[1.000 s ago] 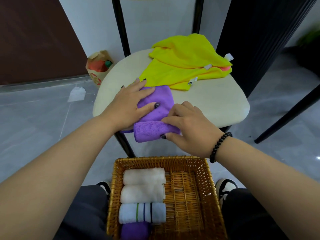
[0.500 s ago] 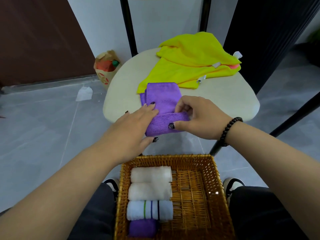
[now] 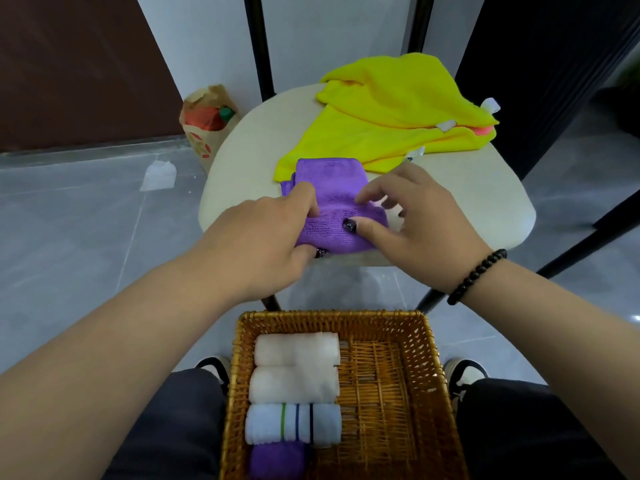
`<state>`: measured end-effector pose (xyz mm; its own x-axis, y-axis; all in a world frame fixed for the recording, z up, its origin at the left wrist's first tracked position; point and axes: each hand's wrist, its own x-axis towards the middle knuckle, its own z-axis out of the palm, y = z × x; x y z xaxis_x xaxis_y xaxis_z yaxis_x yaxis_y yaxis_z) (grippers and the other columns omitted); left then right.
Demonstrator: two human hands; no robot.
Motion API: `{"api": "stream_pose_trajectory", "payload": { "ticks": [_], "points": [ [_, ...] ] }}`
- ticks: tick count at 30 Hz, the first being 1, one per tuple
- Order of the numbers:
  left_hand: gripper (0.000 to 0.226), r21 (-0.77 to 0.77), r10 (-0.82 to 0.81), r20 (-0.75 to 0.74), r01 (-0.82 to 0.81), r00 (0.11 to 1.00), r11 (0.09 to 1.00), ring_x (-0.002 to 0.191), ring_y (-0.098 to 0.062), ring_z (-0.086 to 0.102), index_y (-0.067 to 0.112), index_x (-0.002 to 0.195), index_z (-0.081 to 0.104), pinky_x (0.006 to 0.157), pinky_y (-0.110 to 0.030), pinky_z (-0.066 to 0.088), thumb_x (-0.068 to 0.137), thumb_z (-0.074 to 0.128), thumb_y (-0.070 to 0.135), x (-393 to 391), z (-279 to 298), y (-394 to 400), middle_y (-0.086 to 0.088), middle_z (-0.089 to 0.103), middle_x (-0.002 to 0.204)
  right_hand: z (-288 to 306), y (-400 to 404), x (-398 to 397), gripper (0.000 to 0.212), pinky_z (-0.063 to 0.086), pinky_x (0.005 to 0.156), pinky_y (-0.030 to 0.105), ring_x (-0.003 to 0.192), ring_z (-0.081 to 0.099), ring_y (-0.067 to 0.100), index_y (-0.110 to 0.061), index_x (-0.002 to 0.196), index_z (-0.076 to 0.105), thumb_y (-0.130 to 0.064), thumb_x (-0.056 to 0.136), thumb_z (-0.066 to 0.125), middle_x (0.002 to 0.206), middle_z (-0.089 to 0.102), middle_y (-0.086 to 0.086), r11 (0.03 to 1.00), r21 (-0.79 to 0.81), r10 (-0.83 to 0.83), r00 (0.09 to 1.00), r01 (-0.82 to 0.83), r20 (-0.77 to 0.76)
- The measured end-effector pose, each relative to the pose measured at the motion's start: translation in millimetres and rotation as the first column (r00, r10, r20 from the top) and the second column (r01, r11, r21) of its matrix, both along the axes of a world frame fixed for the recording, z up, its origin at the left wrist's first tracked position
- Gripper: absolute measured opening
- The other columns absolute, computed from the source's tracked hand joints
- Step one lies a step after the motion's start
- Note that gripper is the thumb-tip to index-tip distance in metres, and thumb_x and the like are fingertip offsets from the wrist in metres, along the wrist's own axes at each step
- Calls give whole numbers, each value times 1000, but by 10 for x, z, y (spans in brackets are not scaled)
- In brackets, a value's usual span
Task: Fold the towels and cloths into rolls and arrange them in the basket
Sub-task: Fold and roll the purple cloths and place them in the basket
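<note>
A purple cloth [image 3: 330,188] lies on the cream chair seat [image 3: 485,202], its near end rolled into a thick tube. My left hand [image 3: 263,237] grips the roll's left end, fingers curled over it. My right hand [image 3: 415,220] pinches the right end, thumb on the front of the roll. Behind lies a heap of yellow cloths [image 3: 398,109]. On my lap sits a wicker basket [image 3: 426,393] with two white rolls [image 3: 296,367], a striped white roll [image 3: 294,424] and a purple roll [image 3: 277,460] lined up in its left half.
A paper bag [image 3: 204,123] with a bottle stands on the floor left of the chair, with a white scrap [image 3: 159,174] near it. Black chair posts rise behind the seat. A dark panel stands at the right.
The roll has grown and moved away from me along the purple cloth. My left hand came off the flat cloth and closed on the roll's left end; both hands moved forward.
</note>
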<state>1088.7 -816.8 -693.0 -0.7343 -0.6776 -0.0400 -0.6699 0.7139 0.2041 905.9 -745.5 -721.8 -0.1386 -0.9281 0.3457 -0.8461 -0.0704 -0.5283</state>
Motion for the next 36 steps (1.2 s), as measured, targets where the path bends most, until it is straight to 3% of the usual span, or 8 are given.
{"api": "stream_pose_trajectory", "payload": {
  "ticks": [6, 13, 18, 22, 26, 29, 32, 36],
  "points": [
    [33, 123, 42, -59, -34, 997, 992, 91, -23, 57, 27, 115, 47, 81, -41, 48, 86, 62, 33, 35, -26, -135, 0, 63, 112, 8, 38, -9, 45, 51, 79, 45, 94, 59, 30, -8, 105, 66, -37, 72, 67, 102, 60, 9, 983, 39, 182, 954, -177, -240],
    [32, 129, 312, -299, -285, 902, 950, 87, -19, 58, 23, 96, 51, 76, -35, 47, 81, 69, 45, 61, -59, -113, 2, 57, 97, -2, -31, 8, 32, 33, 76, 20, 93, 56, 21, -9, 108, 67, -25, 81, 73, 95, 60, 2, 998, 52, 39, 994, -34, -99],
    [13, 804, 641, -303, -172, 705, 569, 82, -17, 71, 14, 87, 63, 76, -30, 59, 94, 60, 24, 29, -81, -17, -11, 73, 92, 20, -52, 67, 31, 34, 74, 21, 86, 51, 13, -12, 105, 69, -27, 79, 74, 97, 63, 5, 998, 52, -44, 998, 41, 45],
    [18, 907, 760, -374, 38, 532, 420, 83, -18, 73, 7, 104, 63, 73, -27, 60, 94, 60, 22, -62, -155, 23, -8, 75, 95, -49, -44, 230, 35, 42, 74, 20, 80, 53, 9, -15, 103, 71, -35, 75, 75, 89, 58, -8, 996, 33, -90, 973, 85, 214],
    [60, 917, 809, -388, 99, 442, 386, 87, -26, 73, 6, 129, 42, 70, -40, 60, 82, 73, 25, -121, -174, 51, -15, 68, 111, -93, -32, 306, 40, 46, 72, 18, 78, 57, 6, -15, 106, 71, -35, 73, 67, 91, 60, -9, 996, 70, 34, 948, -59, 316],
    [46, 897, 806, -408, 25, 429, 442, 74, -19, 72, 15, 126, 41, 57, -34, 57, 87, 65, 13, -113, -177, 8, -9, 66, 106, -10, -29, 199, 22, 39, 70, 11, 77, 57, 1, -14, 100, 74, -20, 79, 69, 90, 64, -6, 987, 95, 76, 908, -126, 412],
    [42, 890, 784, -420, 39, 457, 454, 69, -14, 68, 22, 114, 48, 59, -35, 55, 77, 67, 14, -95, -207, -30, -3, 66, 96, 48, -91, 42, 26, 40, 71, 10, 86, 59, 6, -18, 105, 70, -23, 80, 63, 103, 62, -3, 993, -4, -113, 937, 122, 330],
    [57, 901, 724, -414, 134, 551, 414, 72, -16, 63, 22, 120, 53, 59, -32, 52, 63, 58, 18, -66, -221, -28, -3, 66, 97, 57, -166, -70, 40, 43, 85, 22, 98, 55, 11, -12, 124, 59, -26, 87, 66, 121, 56, 0, 933, 283, -341, 794, 221, 504]
  ]
}}
